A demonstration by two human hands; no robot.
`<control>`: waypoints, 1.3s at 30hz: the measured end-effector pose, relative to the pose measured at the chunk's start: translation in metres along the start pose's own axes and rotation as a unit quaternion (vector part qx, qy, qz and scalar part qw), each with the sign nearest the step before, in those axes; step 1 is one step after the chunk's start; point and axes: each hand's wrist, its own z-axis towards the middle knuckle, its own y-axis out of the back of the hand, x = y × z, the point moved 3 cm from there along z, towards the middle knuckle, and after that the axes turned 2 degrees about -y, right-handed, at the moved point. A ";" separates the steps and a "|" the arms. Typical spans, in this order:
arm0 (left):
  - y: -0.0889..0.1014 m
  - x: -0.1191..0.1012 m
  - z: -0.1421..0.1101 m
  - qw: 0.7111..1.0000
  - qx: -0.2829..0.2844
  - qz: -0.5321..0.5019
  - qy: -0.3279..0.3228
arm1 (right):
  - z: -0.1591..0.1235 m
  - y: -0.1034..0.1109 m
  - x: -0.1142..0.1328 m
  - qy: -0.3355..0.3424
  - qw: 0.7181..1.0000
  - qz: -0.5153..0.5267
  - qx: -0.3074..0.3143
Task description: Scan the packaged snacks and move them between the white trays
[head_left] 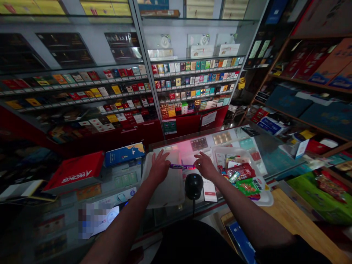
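Observation:
Between my two hands a thin purple packet [181,167] is stretched sideways over the glass counter. My left hand [158,168] pinches its left end, with the other fingers spread. Its right end is pinched by my right hand [205,165]. Just below the packet stands a black scanner [194,186], and reddish light falls on the packet and counter. Under my left hand lies a whitish translucent tray [165,192]. To the right is a white tray [267,198] holding several snack packets, among them a green bag [249,187] and a red packet [242,171].
A phone [210,193] with a lit screen lies beside the scanner. On the left are a red box [75,170] and a blue box [125,154]. Cigarette shelves [192,82] rise behind the counter. A wooden surface [299,227] is at lower right.

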 end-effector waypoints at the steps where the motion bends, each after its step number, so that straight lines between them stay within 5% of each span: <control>1: -0.001 -0.002 0.001 1.000 0.003 0.001 0.000 | -0.001 -0.001 -0.003 -0.004 1.000 0.000 -0.001; 21: -0.014 -0.019 0.003 0.998 0.043 0.023 0.037 | -0.002 -0.019 -0.028 -0.007 0.999 0.010 0.042; 39: -0.011 -0.038 0.020 0.993 0.051 -0.057 0.089 | -0.013 -0.003 -0.045 -0.040 0.997 0.059 -0.006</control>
